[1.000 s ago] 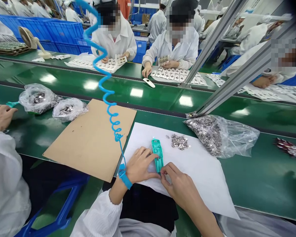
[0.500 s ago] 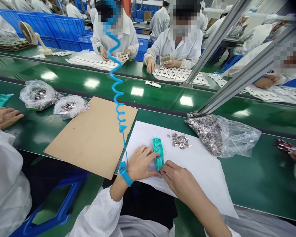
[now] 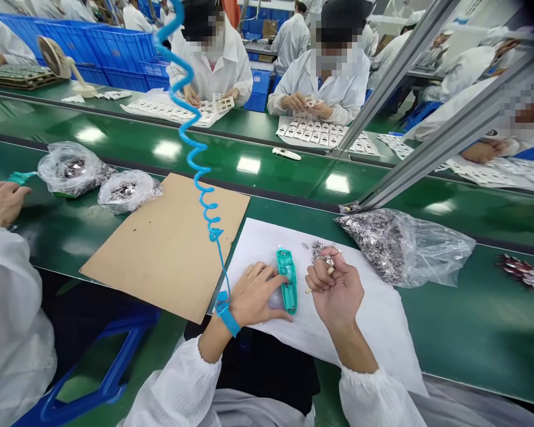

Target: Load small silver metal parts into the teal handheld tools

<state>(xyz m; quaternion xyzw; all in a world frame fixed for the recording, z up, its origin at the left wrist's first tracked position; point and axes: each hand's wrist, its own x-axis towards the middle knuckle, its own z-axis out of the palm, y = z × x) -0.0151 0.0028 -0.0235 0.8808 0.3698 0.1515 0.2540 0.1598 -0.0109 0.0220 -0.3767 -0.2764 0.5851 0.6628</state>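
A teal plastic housing [image 3: 287, 286] lies lengthwise on a white sheet [image 3: 365, 320]. My left hand [image 3: 256, 295] rests beside it, thumb and fingers pinching its left edge. My right hand [image 3: 336, 286] is curled just right of the housing, gripping a thin pale stick, its fingertips at a small heap of shiny metal pieces [image 3: 324, 251]. A blue wrist strap [image 3: 226, 314] with a coiled blue cord [image 3: 196, 160] hangs from my left wrist.
A clear bag of metal pieces [image 3: 404, 243] lies right of the sheet, a cardboard sheet [image 3: 169, 243] left of it. Two smaller bags [image 3: 93, 178] sit further left near a neighbour's hand [image 3: 0, 201]. Aluminium struts [image 3: 427, 142] slant overhead. Workers sit across the green belt [image 3: 249, 160].
My right hand has left the housing's lower end and moved up and right to the heap of metal pieces. My left hand stays on the housing.
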